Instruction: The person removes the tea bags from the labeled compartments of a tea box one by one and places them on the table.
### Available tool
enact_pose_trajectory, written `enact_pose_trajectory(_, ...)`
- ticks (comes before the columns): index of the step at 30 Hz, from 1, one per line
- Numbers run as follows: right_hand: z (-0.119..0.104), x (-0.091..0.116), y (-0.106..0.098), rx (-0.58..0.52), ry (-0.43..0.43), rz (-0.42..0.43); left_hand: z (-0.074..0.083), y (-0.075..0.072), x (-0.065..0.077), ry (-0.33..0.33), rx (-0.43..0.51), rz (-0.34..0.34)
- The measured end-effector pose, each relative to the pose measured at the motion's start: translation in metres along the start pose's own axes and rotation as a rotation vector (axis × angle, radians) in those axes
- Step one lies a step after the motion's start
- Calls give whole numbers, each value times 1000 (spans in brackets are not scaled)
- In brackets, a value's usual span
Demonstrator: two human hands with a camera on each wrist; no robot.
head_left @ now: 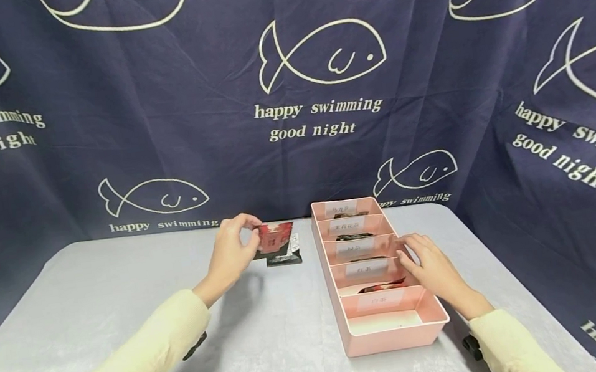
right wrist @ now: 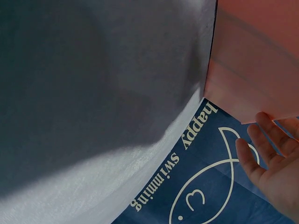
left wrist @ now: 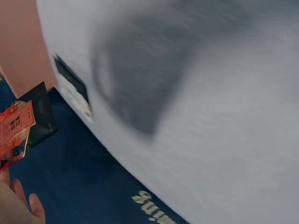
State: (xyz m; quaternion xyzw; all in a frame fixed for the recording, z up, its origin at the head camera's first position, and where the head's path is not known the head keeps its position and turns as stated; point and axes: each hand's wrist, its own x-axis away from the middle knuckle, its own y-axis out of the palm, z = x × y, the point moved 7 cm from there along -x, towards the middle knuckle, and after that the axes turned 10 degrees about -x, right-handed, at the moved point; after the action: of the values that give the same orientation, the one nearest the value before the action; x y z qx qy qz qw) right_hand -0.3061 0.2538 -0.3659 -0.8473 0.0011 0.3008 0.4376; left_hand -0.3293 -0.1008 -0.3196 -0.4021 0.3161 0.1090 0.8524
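My left hand pinches a red and black tea sachet by its left edge, above the table. Under and just behind it, a black and silver sachet lies on the table, partly covered from view. In the left wrist view the held sachet shows a red printed label, and only some fingers are seen. My right hand rests at the right rim of a long pink divided box, fingers loosely bent. In the right wrist view its fingertips meet the box's edge.
Each compartment has a white paper label with handwriting. Dark sachets stand in the back compartments, and a red sachet leans in the second from the front. The grey table ends at a navy fish-print curtain.
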Motion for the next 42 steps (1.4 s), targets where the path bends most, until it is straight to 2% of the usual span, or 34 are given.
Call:
enact_pose_trajectory(3, 0, 0, 0, 2, 3, 1, -18, 1, 3, -37, -18, -31)
enact_pose_trajectory(7, 0, 0, 0, 5, 4, 3, -35, 0, 7, -72, -34, -54)
enact_pose_trajectory(18, -1, 0, -1, 8, 1, 12, -67, 1, 9, -165, -103, -130)
enact_pose_trajectory(25, -1, 0, 0, 6, -4, 16, -76, 4, 7, -137, -182, -142)
enact_pose_trajectory(32, 1, 1, 1, 0, -1, 14, -83, 12, 6, -153, -265, -183)
enact_pose_trajectory(38, 1, 1, 1, -4, -6, 15, -86, 21, 7, -153, -356, -263)
enact_pose_trajectory(42, 1, 1, 0, -4, -1, 12, -90, 28, 8, -164, -372, -313)
